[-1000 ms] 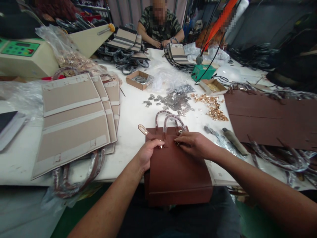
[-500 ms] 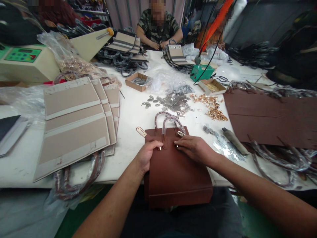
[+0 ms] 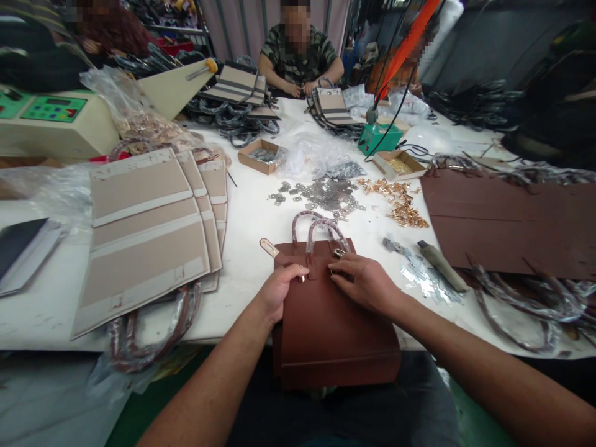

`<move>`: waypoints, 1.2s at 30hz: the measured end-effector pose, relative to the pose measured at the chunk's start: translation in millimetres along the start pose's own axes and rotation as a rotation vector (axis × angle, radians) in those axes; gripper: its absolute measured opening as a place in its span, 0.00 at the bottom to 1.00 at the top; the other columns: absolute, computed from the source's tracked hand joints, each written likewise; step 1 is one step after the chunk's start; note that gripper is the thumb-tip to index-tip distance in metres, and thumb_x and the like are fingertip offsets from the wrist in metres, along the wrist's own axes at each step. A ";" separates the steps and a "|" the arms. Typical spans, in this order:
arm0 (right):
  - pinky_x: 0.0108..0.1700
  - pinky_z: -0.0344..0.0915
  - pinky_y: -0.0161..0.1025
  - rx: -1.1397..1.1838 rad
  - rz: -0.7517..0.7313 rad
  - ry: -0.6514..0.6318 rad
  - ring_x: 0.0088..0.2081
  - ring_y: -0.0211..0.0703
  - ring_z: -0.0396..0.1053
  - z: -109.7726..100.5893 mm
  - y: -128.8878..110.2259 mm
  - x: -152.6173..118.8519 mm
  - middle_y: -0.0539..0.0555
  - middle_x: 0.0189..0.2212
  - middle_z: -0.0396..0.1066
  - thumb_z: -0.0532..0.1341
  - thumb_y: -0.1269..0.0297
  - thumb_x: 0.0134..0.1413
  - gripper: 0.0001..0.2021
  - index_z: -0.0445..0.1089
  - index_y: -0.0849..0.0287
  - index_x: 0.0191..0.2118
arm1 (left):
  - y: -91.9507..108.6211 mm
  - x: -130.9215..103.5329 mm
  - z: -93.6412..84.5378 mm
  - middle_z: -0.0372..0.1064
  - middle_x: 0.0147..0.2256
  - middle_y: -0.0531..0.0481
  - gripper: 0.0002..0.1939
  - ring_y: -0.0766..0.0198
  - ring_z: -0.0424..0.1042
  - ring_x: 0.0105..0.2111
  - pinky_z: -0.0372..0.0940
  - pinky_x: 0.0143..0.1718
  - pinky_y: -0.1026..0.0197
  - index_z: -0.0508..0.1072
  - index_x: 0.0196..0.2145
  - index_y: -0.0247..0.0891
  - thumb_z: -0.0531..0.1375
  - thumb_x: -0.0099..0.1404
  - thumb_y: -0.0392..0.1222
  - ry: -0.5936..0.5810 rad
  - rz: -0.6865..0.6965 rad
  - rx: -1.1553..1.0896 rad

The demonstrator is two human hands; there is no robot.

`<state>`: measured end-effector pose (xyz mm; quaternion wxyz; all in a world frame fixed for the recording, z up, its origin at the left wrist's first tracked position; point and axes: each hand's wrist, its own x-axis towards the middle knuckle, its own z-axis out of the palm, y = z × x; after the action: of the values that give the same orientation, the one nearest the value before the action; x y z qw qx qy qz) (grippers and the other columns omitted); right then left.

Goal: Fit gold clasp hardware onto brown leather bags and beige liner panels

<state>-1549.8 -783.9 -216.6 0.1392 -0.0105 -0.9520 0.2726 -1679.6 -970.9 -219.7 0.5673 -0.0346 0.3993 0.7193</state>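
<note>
A brown handbag (image 3: 339, 329) lies at the table's front edge, partly over my lap, its wrapped handles (image 3: 311, 233) pointing away from me. My left hand (image 3: 278, 290) grips its left side, thumb on top beside a small gold metal fitting (image 3: 302, 274). Beyond that thumb, a strap with a gold plate (image 3: 269, 248) sticks out to the left. My right hand (image 3: 361, 278) rests on the bag's right side, fingertips pinched at a small shiny metal piece (image 3: 331, 270). Another metal fitting (image 3: 339, 252) shows just above those fingers. The fingers under the bag are hidden.
Flat metal plates (image 3: 330, 195) and gold fittings (image 3: 400, 205) lie loose beyond the bag. Stacked beige-lined panels (image 3: 144, 236) stand left; brown bag pieces (image 3: 507, 223) lie right. A green box (image 3: 379, 138) stands farther back. A person (image 3: 300, 56) works opposite.
The view has shifted slightly, so things at the left sit a little farther right. My right fingers have moved slightly on the bag; my left hand keeps its grip.
</note>
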 end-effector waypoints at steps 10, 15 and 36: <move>0.43 0.74 0.42 -0.119 -0.066 0.011 0.41 0.49 0.77 6.8 1.3 -4.5 0.56 0.41 0.78 0.63 0.70 0.68 0.10 0.80 0.55 0.49 | -1.8 -2.0 2.6 0.81 0.34 0.39 0.09 0.53 0.81 0.30 0.77 0.40 0.53 0.79 0.36 0.30 0.64 0.55 0.32 0.041 0.012 -0.009; 0.46 0.74 0.42 -0.133 -0.117 -0.021 0.44 0.49 0.77 3.3 3.1 -7.5 0.58 0.45 0.78 0.59 0.68 0.72 0.12 0.78 0.56 0.52 | -2.8 -4.0 3.5 0.81 0.32 0.39 0.10 0.53 0.81 0.29 0.76 0.38 0.53 0.79 0.36 0.30 0.63 0.56 0.34 0.026 -0.009 -0.010; 0.41 0.72 0.41 -0.315 -0.144 -0.021 0.40 0.49 0.76 4.7 3.1 -12.9 0.59 0.44 0.78 0.59 0.65 0.71 0.11 0.78 0.56 0.52 | -3.1 -4.0 -0.2 0.78 0.28 0.41 0.05 0.58 0.77 0.25 0.73 0.32 0.59 0.78 0.31 0.30 0.62 0.57 0.33 0.013 -0.056 -0.024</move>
<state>-1538.8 -784.9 -225.4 0.1450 0.0389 -0.9826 0.1096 -1675.6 -974.1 -219.5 0.5842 -0.0574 0.3934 0.7076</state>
